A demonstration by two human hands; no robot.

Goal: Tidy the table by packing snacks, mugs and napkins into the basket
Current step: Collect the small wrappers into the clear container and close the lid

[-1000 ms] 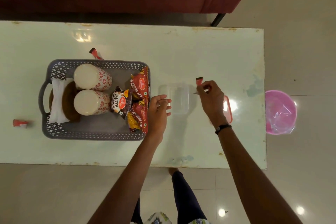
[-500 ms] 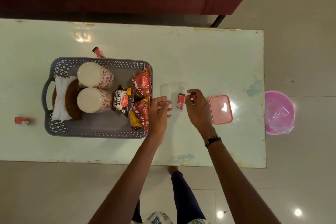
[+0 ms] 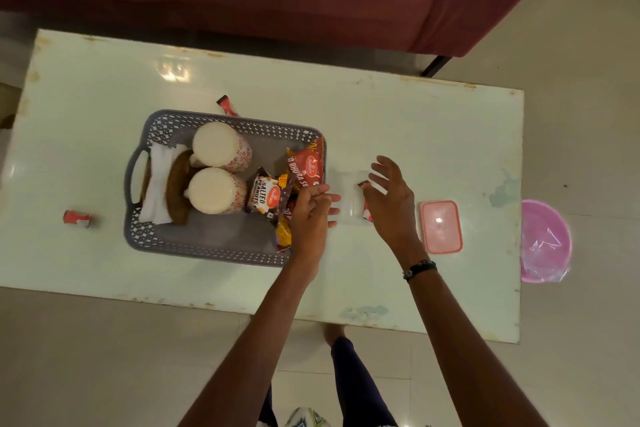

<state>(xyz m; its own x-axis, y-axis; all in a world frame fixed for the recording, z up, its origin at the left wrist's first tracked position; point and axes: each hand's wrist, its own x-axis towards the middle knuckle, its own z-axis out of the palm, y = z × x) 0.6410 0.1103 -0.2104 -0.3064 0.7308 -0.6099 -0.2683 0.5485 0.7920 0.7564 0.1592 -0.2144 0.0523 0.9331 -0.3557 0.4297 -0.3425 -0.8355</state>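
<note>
With both hands, left (image 3: 313,215) and right (image 3: 391,204), spread and holding nothing over the clear box (image 3: 349,199) at 3 o'clock of the basket (image 3: 221,251), we judge sachet-collecting underway; next, fetch the sachet (image 3: 77,218) at 9 o'clock.

Change over the last second: your right hand (image 3: 389,199) carried a small red sachet (image 3: 364,199) from beside the pink lid (image 3: 441,226) across to the clear container (image 3: 348,199), then spread its fingers and let go. The sachet came to rest in the container, partly hidden by that hand. The lid came fully into view.
</note>
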